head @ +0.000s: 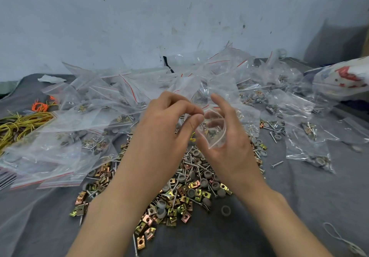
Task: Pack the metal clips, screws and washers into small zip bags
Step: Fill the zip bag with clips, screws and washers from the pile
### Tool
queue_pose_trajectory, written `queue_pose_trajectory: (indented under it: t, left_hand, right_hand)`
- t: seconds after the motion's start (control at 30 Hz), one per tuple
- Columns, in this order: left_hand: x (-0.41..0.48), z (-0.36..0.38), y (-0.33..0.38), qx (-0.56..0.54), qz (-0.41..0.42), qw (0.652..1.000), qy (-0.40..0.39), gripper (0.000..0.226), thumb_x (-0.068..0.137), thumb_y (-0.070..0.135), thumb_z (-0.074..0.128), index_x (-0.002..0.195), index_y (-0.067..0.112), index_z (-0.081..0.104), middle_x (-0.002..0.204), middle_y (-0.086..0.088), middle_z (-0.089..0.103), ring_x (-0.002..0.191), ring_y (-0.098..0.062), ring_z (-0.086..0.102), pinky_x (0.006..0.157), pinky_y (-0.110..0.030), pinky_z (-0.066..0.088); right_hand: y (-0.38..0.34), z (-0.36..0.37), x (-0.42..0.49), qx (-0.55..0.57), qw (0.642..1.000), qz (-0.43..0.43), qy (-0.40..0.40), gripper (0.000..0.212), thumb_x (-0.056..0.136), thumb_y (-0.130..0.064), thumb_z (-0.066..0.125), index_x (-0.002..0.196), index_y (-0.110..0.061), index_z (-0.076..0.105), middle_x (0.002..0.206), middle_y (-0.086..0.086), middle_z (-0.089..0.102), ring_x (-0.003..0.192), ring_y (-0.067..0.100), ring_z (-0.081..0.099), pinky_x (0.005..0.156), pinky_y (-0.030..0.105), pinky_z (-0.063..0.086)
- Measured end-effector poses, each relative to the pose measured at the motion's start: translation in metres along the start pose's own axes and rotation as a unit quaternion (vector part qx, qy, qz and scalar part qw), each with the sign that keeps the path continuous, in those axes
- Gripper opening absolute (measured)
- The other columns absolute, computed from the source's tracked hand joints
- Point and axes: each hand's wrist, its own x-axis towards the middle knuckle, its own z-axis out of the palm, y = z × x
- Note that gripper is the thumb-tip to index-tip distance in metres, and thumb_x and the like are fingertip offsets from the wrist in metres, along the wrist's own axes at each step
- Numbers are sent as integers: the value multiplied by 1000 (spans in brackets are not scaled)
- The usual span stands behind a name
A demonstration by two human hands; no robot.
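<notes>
I hold a small clear zip bag (214, 131) with a red stripe above the parts pile, and some hardware shows inside it. My right hand (229, 143) cups the bag from the right, fingers curled round it. My left hand (169, 125) pinches the bag's left edge between thumb and forefinger. Below my hands lies a heap of gold and copper metal clips (175, 208), screws (189, 169) and grey washers (206, 173) on the dark cloth.
Many clear zip bags (89, 105), some filled, are piled at the back and left. More filled bags (307, 147) lie at the right. Yellow and orange bands (22, 123) sit at far left. A printed plastic sack (343, 79) is at right. A wall stands behind.
</notes>
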Motion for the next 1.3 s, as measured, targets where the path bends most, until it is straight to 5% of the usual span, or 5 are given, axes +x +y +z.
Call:
queue_pose_trajectory:
  t: [0.37, 0.57, 0.87, 1.1, 1.3]
  left_hand:
    - [-4, 0, 10, -74, -11, 989, -124, 7, 93, 41, 59, 89, 45, 63, 128, 23, 48, 129, 3, 39, 105, -16, 31]
    - [-5, 0, 12, -76, 1, 988, -134, 10, 94, 44, 53, 91, 48, 62, 136, 21, 47, 131, 3, 39, 108, -23, 33]
    - [-4, -10, -13, -83, -31, 993, -79, 17, 95, 43, 52, 106, 39, 64, 114, 21, 60, 108, 7, 56, 88, -19, 48]
    - [-25, 1, -54, 73, -186, 935, -293, 59, 92, 50, 59, 143, 36, 34, 112, 19, 60, 95, 0, 61, 87, -26, 50]
    - [-34, 9, -64, 143, -181, 914, -333, 41, 94, 48, 58, 132, 37, 48, 116, 12, 50, 114, -11, 50, 96, -29, 44]
  right_hand:
    - [-2, -2, 0, -8, 1000, 2, -14, 70, 87, -52, 60, 148, -45, 28, 134, -8, 59, 116, 5, 62, 92, 20, 51]
    - [-2, -5, 0, 1, 1000, 8, -9, 65, 94, -44, 65, 148, -43, 30, 133, -7, 61, 116, 2, 62, 88, 6, 44]
    - [1, -8, 3, 62, 997, 48, 20, 66, 90, -44, 70, 144, -52, 35, 114, -19, 63, 107, 4, 63, 83, 12, 49]
    - [4, -19, 10, 154, 981, 97, 68, 62, 86, -37, 68, 142, -48, 42, 109, -29, 64, 105, 0, 64, 87, 14, 48]
    - [5, -20, 13, 180, 975, 105, 77, 63, 87, -32, 67, 145, -41, 43, 106, -25, 65, 100, 3, 64, 85, 18, 48]
